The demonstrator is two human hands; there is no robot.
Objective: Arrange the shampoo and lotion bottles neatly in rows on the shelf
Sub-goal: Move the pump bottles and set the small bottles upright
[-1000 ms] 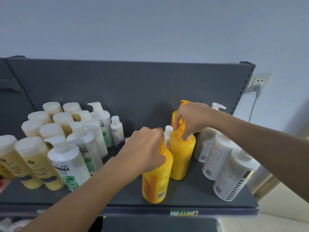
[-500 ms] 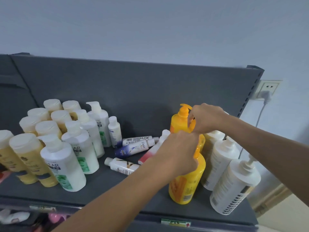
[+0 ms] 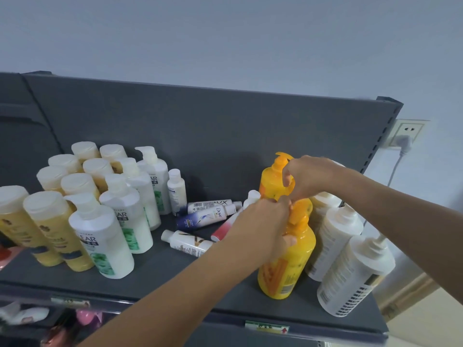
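Head view: on the shelf point(image 3: 175, 279), just left of the white bottles point(image 3: 350, 276), the yellow bottles point(image 3: 269, 182) stand upright, one behind the other. The left hand point(image 3: 263, 221) grips the neck of the front bottle point(image 3: 288, 266), which is directly below it. The right hand point(image 3: 308, 176) pinches an orange pump point(image 3: 290, 189) further back.

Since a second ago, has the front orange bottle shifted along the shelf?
Yes. The front orange bottle moved right: it stood left of the shelf-edge price tag and now stands behind it, beside the white pump bottles.
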